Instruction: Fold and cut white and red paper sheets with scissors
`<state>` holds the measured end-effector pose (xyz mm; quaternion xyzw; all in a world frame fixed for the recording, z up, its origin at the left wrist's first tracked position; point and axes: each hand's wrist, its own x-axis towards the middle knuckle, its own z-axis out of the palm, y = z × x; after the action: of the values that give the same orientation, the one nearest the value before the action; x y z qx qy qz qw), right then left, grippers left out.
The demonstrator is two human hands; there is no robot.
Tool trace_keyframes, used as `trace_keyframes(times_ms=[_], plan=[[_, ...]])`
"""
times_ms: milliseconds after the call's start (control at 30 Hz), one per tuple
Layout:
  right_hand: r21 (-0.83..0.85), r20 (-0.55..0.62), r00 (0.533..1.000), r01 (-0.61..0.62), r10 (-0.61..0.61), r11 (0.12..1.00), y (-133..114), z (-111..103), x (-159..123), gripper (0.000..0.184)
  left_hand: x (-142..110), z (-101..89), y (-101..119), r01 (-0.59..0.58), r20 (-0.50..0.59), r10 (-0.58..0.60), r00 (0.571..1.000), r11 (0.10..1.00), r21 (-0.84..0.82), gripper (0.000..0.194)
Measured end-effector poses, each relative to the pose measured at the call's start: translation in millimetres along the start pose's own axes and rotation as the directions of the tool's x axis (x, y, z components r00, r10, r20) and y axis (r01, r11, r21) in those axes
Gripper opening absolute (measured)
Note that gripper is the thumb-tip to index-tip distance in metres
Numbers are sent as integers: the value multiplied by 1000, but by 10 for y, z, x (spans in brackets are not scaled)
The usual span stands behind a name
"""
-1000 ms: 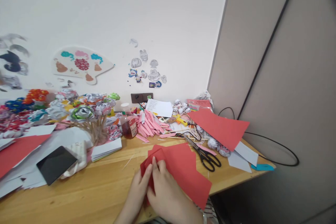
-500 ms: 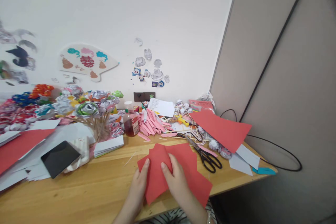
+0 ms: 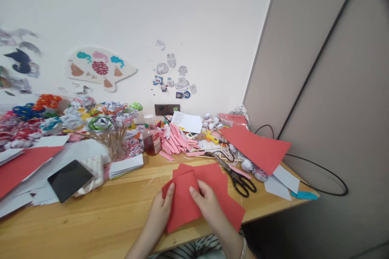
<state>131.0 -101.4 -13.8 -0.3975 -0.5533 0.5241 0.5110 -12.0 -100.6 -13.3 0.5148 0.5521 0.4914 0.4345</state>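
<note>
A piece of red paper is held between my two hands above the front of the wooden table, its upper right side bent over. My left hand grips its left edge, thumb on top and fingers underneath. My right hand pinches the right side, thumb pressed on the face and fingers behind. More red paper sheets lie on the table under and to the right of it. Black-handled scissors rest just right of these sheets.
A bottle of dark red liquid, pink paper strips and a yellow glue gun stand or lie behind. Leftward are a black tablet, a stack of white paper and paper flowers. A large red sheet lies right.
The held red paper has shifted slightly and now shows a flatter top edge with its right side bent back. Both hands keep their hold, and the right hand has moved a little right.
</note>
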Motion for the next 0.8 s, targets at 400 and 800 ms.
trace_keyframes(times_ms=[400,800], plan=[[-113,-70,990,112,-120,987,-24,-54,85,34,-22,-28,103,-115,172,93,981,985,125,29],[-326,-132,961,190,-244,926,-81,-200,261,38,58,-81,241,-143,338,76,938,974,177,36]])
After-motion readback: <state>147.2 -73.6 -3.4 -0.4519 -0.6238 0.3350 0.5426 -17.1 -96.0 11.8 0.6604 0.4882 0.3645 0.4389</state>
